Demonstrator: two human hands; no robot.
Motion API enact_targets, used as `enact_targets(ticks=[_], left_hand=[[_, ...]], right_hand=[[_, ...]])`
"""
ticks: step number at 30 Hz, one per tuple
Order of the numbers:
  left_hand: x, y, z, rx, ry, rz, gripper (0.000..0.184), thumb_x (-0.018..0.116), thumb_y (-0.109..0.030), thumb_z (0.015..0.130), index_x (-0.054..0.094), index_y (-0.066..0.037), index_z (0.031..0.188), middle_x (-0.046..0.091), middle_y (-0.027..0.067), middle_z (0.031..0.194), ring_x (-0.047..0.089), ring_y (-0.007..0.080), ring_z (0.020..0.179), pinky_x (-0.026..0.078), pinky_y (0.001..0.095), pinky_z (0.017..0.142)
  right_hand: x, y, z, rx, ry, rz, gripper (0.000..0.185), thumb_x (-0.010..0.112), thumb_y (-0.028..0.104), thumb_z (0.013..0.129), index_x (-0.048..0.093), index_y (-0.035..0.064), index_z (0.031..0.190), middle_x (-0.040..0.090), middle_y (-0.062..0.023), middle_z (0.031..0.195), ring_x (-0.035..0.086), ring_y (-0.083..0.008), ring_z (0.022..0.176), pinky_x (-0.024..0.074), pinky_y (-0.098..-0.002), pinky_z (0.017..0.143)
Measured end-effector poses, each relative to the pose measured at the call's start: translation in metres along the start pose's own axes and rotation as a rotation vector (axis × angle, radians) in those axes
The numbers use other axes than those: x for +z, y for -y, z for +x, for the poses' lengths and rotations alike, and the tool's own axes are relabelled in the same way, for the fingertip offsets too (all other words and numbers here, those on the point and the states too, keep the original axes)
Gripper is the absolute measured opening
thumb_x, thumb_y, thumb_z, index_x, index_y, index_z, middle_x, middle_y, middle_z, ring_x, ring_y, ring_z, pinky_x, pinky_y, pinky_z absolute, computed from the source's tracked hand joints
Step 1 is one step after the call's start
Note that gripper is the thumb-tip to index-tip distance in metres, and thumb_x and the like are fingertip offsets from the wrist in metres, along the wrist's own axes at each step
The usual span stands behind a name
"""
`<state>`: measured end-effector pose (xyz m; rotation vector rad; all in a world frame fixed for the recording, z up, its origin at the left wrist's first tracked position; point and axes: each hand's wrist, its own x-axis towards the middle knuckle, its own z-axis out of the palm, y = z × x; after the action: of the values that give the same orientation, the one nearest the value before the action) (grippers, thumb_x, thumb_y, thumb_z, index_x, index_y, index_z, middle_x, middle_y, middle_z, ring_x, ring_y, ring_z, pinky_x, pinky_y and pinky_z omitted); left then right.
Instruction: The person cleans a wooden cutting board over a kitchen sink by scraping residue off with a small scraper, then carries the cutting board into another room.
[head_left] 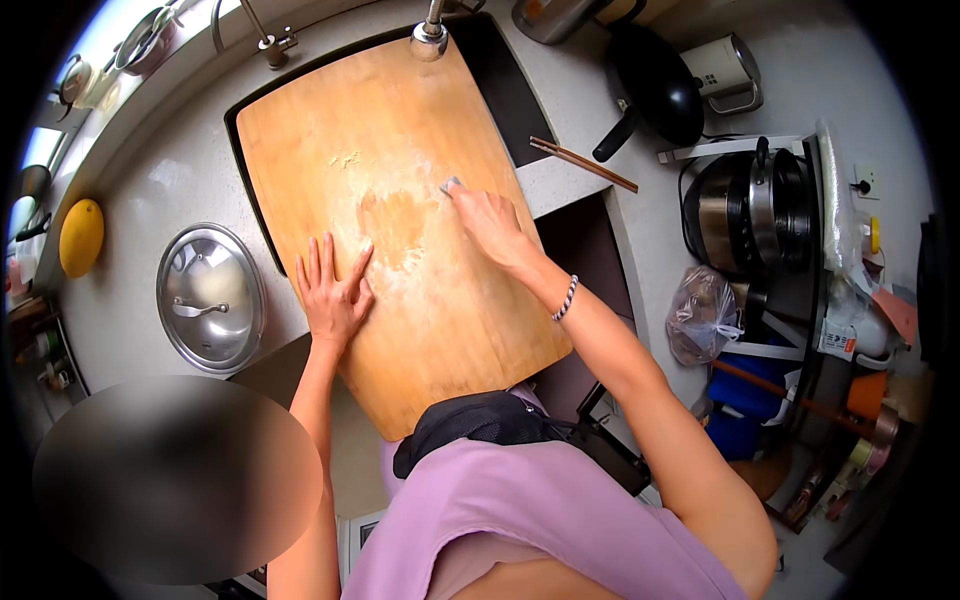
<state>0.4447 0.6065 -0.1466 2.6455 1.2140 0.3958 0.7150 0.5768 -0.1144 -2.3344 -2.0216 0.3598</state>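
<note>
A large wooden board point(430, 310) lies over the sink, with pale powder and a darker, damp-looking patch point(395, 230) around its middle. My left hand point(335, 290) rests flat on the board's left part, fingers spread, holding nothing. On the right, my right hand point(485, 220) is closed on a small grey scraper-like object point(451, 185), most of it hidden by the fingers, which touches the board beside the powder. A few yellowish crumbs point(345, 158) lie further up the board.
Left of the board are a pot with a glass lid point(212, 298) and a yellow fruit point(81, 238). A faucet point(429, 40) overhangs the board's far edge. Chopsticks point(583, 165), a black pan point(655, 88), stacked pots point(745, 215) and a plastic bag point(703, 318) are at the right.
</note>
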Motion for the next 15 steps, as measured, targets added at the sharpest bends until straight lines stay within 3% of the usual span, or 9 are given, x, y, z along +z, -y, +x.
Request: enact_targets(ticks=[3, 6, 11, 15], left_hand=[[-0.001, -0.001, 0.002, 0.008, -0.015, 0.02, 0.055, 0.057, -0.02, 0.073, 0.055, -0.033, 0.127, 0.032, 0.0198, 0.144, 0.027, 0.0395, 0.134, 0.017, 0.0529, 0.11], [0.001, 0.001, 0.004, -0.005, -0.021, 0.014, 0.053, 0.058, -0.022, 0.073, 0.056, -0.035, 0.125, 0.034, 0.0191, 0.144, 0.03, 0.0387, 0.134, 0.018, 0.0534, 0.109], [-0.001, -0.001, 0.001, -0.004, -0.015, 0.008, 0.054, 0.059, -0.022, 0.073, 0.056, -0.036, 0.125, 0.035, 0.0193, 0.143, 0.03, 0.039, 0.134, 0.018, 0.0535, 0.109], [0.001, 0.003, 0.005, -0.004, -0.029, 0.001, 0.054, 0.059, -0.022, 0.073, 0.056, -0.035, 0.125, 0.035, 0.0195, 0.143, 0.03, 0.0391, 0.133, 0.018, 0.0536, 0.109]], right_hand=[[-0.003, 0.001, 0.024, 0.007, -0.088, 0.037, 0.015, 0.047, 0.008, 0.086, 0.058, 0.0021, 0.093, 0.064, -0.0173, 0.069, 0.066, -0.0304, 0.065, 0.0525, -0.0406, 0.053], [0.006, 0.012, 0.024, -0.129, -0.034, 0.02, 0.014, 0.047, 0.008, 0.086, 0.06, 0.0032, 0.091, 0.065, -0.0166, 0.07, 0.067, -0.0291, 0.066, 0.0525, -0.0391, 0.052], [0.001, 0.029, 0.057, -0.001, -0.098, 0.002, 0.016, 0.048, 0.008, 0.085, 0.063, 0.0032, 0.081, 0.066, -0.0152, 0.072, 0.067, -0.0287, 0.068, 0.0537, -0.0379, 0.054], [0.008, 0.028, 0.042, -0.043, -0.031, -0.038, 0.016, 0.048, 0.008, 0.085, 0.064, 0.004, 0.082, 0.066, -0.0159, 0.072, 0.068, -0.0292, 0.068, 0.0539, -0.0375, 0.054]])
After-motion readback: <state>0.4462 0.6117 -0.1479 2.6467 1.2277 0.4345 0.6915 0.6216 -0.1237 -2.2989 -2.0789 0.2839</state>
